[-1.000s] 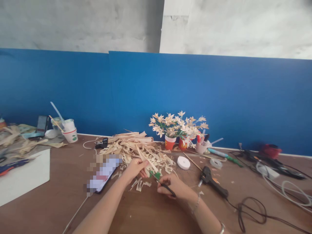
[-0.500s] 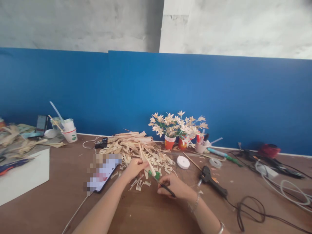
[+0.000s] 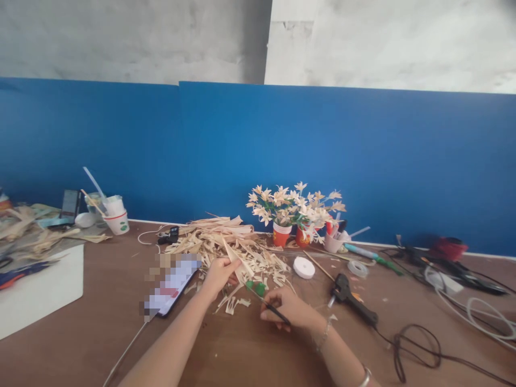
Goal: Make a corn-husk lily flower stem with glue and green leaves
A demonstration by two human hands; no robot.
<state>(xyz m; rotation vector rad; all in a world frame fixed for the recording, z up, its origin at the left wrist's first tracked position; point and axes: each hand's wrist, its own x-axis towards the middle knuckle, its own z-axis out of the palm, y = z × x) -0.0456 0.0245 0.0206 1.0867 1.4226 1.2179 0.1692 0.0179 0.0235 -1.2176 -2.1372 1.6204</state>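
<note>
My left hand [image 3: 220, 275] pinches a pale, pointed strip of dried corn husk [image 3: 237, 259] between thumb and fingers. Its tip points up and away, over the husk pile. My right hand [image 3: 282, 305] is closed around dark-handled scissors [image 3: 278, 315], whose thin blades point left toward the lower end of the strip. Whether the blades touch the husk cannot be made out. Small green pieces [image 3: 260, 289] lie just beyond the scissors. Narrow husk offcuts [image 3: 234, 305] are scattered on the table between my hands.
Behind my hands spreads a husk pile [image 3: 217, 231]. A phone [image 3: 173, 290] lies left. Husk flowers [image 3: 296, 204] stand in red cups [image 3: 281, 235] by the blue partition [image 3: 282, 134]. Rightward are a white tape roll [image 3: 303, 267], a glue gun [image 3: 352, 301] and loose cables [image 3: 417, 349].
My left hand has shifted slightly left with the husk strip, and the strip's tip leans further left. My right hand and the scissors stay almost in place.
</note>
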